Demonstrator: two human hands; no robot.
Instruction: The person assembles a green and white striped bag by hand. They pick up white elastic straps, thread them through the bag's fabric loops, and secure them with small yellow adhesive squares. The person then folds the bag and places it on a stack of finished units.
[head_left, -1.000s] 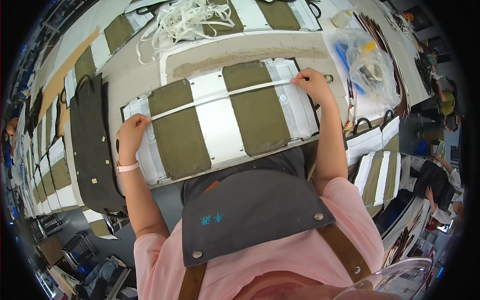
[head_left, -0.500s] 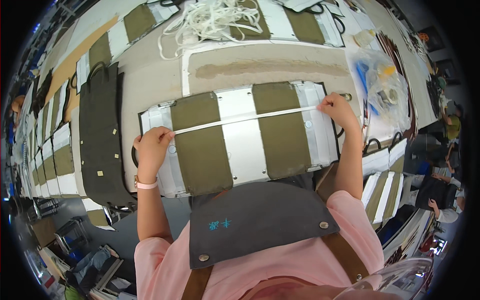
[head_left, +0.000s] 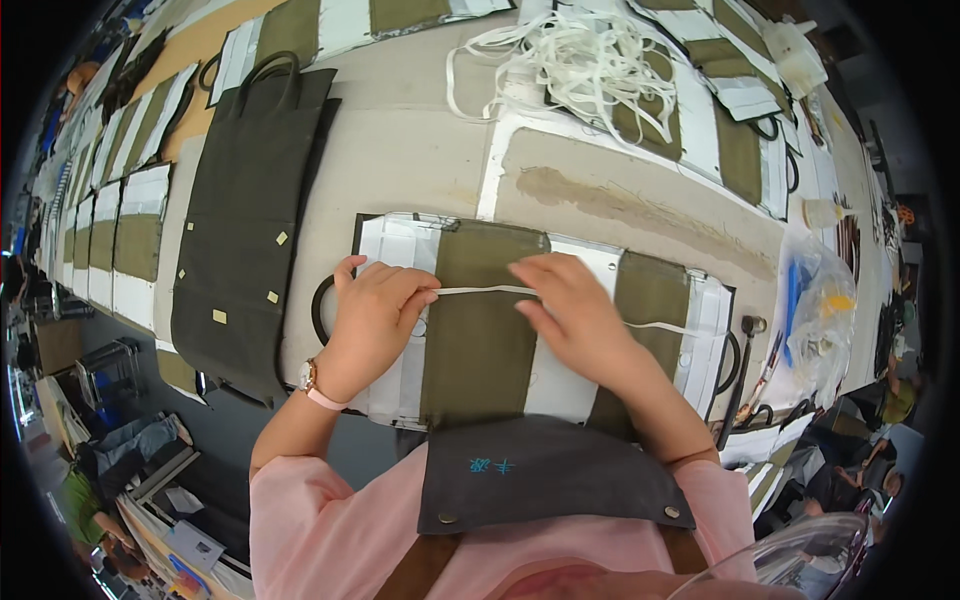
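In front of me lies a flat bag panel (head_left: 487, 350) with olive and white bands and a black handle at each end. A narrow white tape (head_left: 482, 290) runs across its upper half. Near the panel's left end, my left hand (head_left: 375, 308) pinches the tape between thumb and fingers. My right hand (head_left: 572, 315), slightly blurred, is over the middle white band. Its thumb and fingers are spread around the tape without closing on it. Right of that hand the tape lies loose and wavy toward the panel's right end.
A tangled heap of white tape (head_left: 600, 65) sits at the back. To the left is a dark bag (head_left: 245, 220) with small yellow patches. Past the panel's right end are a hammer (head_left: 746, 360) and a clear plastic bag (head_left: 825, 320). More striped panels (head_left: 138, 235) lie far left.
My right hand has let go of the tape's right end and moved left to the panel's middle. The taut tape has slackened there. My left hand still pinches it. The view has shifted left.
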